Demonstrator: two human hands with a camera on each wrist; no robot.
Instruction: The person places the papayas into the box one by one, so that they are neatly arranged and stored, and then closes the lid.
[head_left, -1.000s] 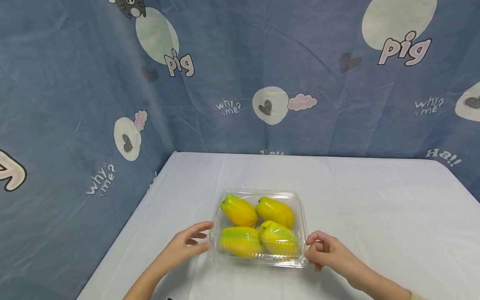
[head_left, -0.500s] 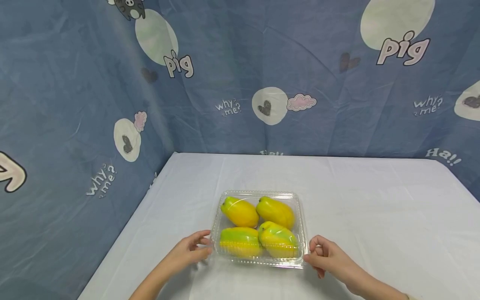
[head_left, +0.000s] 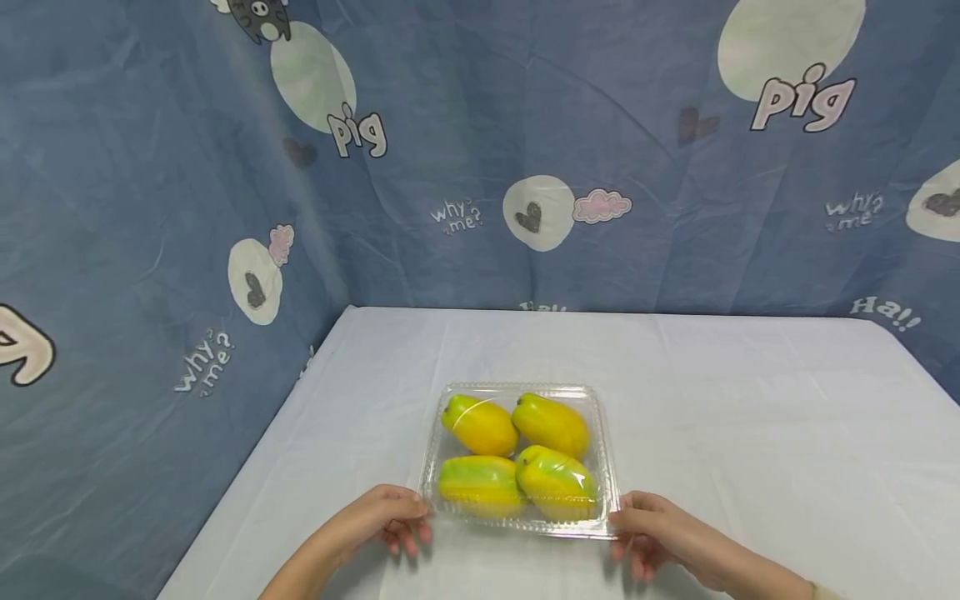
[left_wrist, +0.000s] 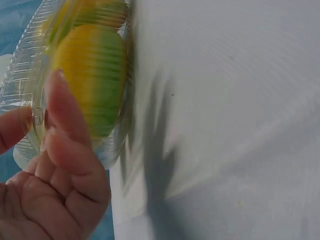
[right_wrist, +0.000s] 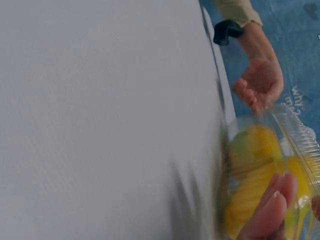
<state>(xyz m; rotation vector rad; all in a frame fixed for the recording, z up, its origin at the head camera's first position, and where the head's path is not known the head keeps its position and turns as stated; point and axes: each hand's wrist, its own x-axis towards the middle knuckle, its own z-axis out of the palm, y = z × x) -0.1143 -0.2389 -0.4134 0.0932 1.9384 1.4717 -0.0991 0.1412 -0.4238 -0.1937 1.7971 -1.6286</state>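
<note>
A clear plastic clamshell box (head_left: 517, 387) holds several yellow-green, papaya-like fruits (head_left: 480, 483) and sits in the middle of the white table. My left hand (head_left: 390, 515) pinches the rim at the near left corner, thumb on top and fingers below. In the left wrist view its thumb (left_wrist: 15, 129) and fingertips (left_wrist: 62, 102) lie on opposite sides of the rim by a small clasp. At the near right corner my right hand (head_left: 654, 533) holds the rim the same way. The right wrist view shows its fingers (right_wrist: 270, 207) against the box's underside.
A white cloth covers the table (head_left: 750, 400). Behind and to the left hangs a blue printed curtain (head_left: 420, 125). In the right wrist view the left forearm (right_wrist: 257, 42) has a light sleeve with a dark band (right_wrist: 227, 32) beside it.
Both hands have come down and nearer the front corners. Their fingers have slipped under the rim while the thumbs settled on top. The box has barely shifted.
</note>
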